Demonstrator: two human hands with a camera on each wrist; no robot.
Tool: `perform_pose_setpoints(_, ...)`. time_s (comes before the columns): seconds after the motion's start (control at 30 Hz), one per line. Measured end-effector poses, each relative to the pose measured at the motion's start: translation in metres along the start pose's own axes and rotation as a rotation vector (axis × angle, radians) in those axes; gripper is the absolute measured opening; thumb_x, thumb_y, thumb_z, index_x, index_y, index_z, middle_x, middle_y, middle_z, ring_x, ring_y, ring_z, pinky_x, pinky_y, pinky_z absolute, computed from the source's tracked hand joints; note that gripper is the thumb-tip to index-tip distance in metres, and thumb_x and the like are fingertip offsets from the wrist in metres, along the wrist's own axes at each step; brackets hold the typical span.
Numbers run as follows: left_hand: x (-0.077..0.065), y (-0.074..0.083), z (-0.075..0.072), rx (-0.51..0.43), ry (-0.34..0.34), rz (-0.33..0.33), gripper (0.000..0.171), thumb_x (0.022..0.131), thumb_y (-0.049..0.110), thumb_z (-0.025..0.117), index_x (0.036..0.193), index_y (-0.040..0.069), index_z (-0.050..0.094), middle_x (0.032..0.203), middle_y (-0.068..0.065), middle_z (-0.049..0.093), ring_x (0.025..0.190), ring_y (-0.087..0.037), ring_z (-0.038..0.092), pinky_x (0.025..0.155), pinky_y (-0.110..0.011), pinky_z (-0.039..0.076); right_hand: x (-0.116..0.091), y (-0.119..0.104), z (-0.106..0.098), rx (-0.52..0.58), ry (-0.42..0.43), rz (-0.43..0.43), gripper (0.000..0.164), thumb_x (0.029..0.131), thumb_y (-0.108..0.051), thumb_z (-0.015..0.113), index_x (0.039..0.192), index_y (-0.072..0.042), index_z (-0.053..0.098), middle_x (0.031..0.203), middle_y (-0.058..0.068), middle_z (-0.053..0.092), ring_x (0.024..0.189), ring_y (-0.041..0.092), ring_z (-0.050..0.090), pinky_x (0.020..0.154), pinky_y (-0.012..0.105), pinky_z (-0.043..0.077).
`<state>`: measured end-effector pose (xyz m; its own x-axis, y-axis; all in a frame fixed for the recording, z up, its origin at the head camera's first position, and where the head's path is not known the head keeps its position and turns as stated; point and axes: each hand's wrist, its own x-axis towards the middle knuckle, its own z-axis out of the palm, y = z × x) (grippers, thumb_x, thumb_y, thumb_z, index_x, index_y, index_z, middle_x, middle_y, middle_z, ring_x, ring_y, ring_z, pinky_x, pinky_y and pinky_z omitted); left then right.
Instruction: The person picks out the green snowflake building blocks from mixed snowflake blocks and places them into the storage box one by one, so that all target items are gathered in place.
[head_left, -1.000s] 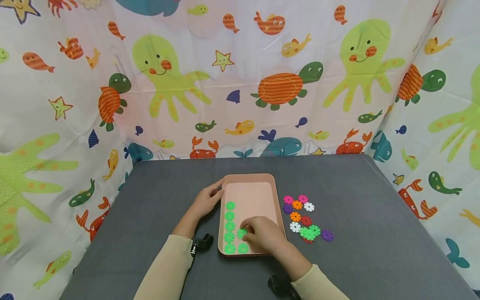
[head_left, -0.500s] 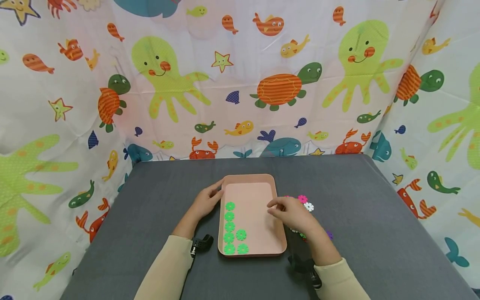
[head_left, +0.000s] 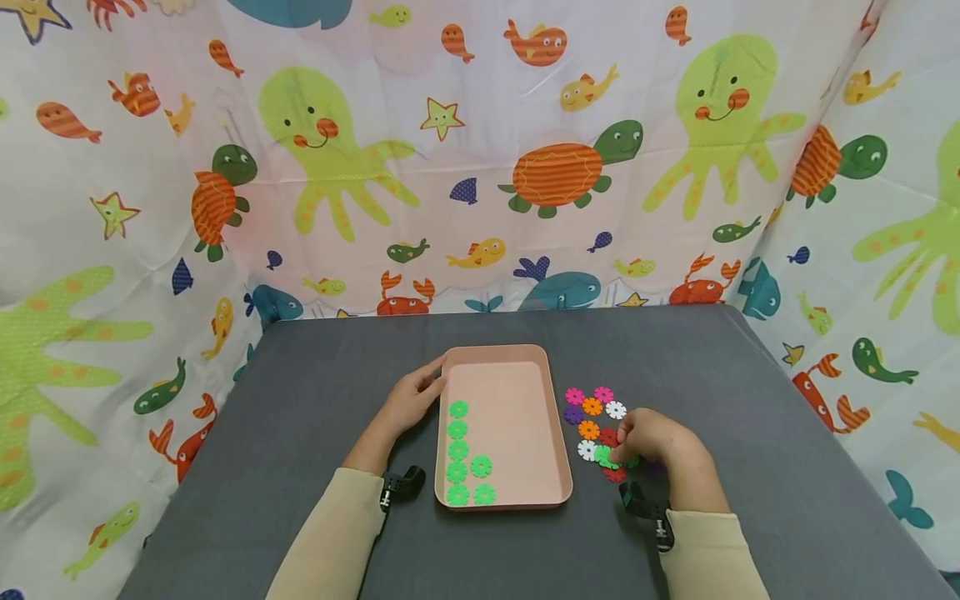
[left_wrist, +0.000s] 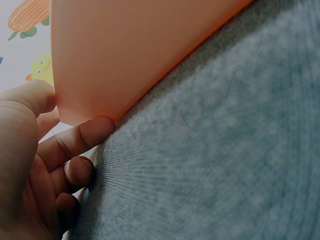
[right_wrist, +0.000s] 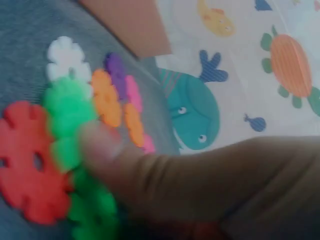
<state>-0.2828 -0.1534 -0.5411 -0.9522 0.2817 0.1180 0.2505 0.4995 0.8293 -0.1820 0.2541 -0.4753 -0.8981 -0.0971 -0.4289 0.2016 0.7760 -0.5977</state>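
My left hand (head_left: 410,402) holds the left rim of a pink tray (head_left: 560,475). In the left wrist view its thumb and a curled finger (left_wrist: 95,131) touch the tray's edge. My right hand (head_left: 660,439) is over the loose plastic snowflake discs right of the tray. Its thumb (right_wrist: 102,142) touches a green snowflake disc (right_wrist: 70,107), blurred in the right wrist view; the other fingertips are mostly hidden there, so a grip cannot be made out. Inside the tray, green snowflake discs (head_left: 457,450) form a column along the left side, with two more beside its lower end.
Pink discs (head_left: 574,396), orange discs (head_left: 588,430), a purple disc (head_left: 573,416), white discs (head_left: 587,450) and red discs (head_left: 614,475) lie on the grey cloth (head_left: 337,358). A sea-animal curtain (head_left: 480,167) stands behind the table.
My right hand has let go of a green disc in the tray's second column and moved right to the loose discs. My left hand stays at the rim.
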Motion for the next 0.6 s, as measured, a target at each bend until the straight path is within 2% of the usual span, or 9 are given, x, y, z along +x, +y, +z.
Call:
perform_pose_setpoints(0.1, 0.001, -0.001, 0.0, 0.009, 0.01, 0.001, 0.05, 0.107, 0.027, 0.058, 0.156, 0.023, 0.048, 0.073, -0.003, 0.056, 0.069, -0.02, 0.053, 0.07, -0.036, 0.043, 0.006, 0.0, 0.003, -0.012, 0.047, -0.01, 0.029, 0.085, -0.02, 0.085, 0.078, -0.006, 0.061, 0.073, 0.005, 0.053, 0.066, 0.02, 0.049, 0.059, 0.032, 0.038)
perform_pose_setpoints(0.2, 0.0, 0.0, 0.0, 0.005, 0.013, 0.003, 0.05, 0.107, 0.027, 0.059, 0.156, 0.023, 0.048, 0.074, -0.003, 0.057, 0.07, -0.02, 0.054, 0.071, -0.036, 0.043, 0.01, -0.002, 0.005, -0.029, 0.085, -0.06, 0.027, 0.088, -0.02, 0.083, 0.08, -0.006, 0.062, 0.074, 0.004, 0.053, 0.065, 0.02, 0.049, 0.059, 0.032, 0.039)
perform_pose_setpoints(0.3, -0.001, 0.001, 0.0, 0.004, 0.006, 0.001, 0.051, 0.107, 0.027, 0.059, 0.156, 0.023, 0.047, 0.075, -0.002, 0.059, 0.071, -0.019, 0.055, 0.072, -0.037, 0.044, 0.011, -0.005, 0.007, -0.011, 0.092, -0.088, 0.024, 0.085, -0.015, 0.085, 0.087, -0.005, 0.063, 0.076, 0.005, 0.054, 0.067, 0.02, 0.048, 0.06, 0.033, 0.04)
perform_pose_setpoints(0.43, -0.001, 0.0, 0.0, 0.008, 0.003, -0.002, 0.051, 0.107, 0.028, 0.059, 0.157, 0.023, 0.047, 0.075, -0.002, 0.059, 0.072, -0.018, 0.055, 0.073, -0.036, 0.044, 0.01, -0.009, 0.009, 0.0, 0.082, -0.108, 0.03, 0.078, -0.01, 0.09, 0.093, -0.003, 0.065, 0.081, 0.007, 0.056, 0.069, 0.022, 0.049, 0.062, 0.034, 0.043)
perform_pose_setpoints(0.6, -0.001, 0.0, 0.0, 0.011, 0.008, 0.005, 0.05, 0.107, 0.028, 0.058, 0.156, 0.024, 0.048, 0.074, -0.002, 0.059, 0.071, -0.02, 0.055, 0.072, -0.037, 0.044, 0.013, -0.008, 0.009, -0.029, 0.118, -0.128, 0.035, 0.076, -0.012, 0.091, 0.099, -0.001, 0.066, 0.085, 0.008, 0.058, 0.073, 0.023, 0.052, 0.064, 0.035, 0.046)
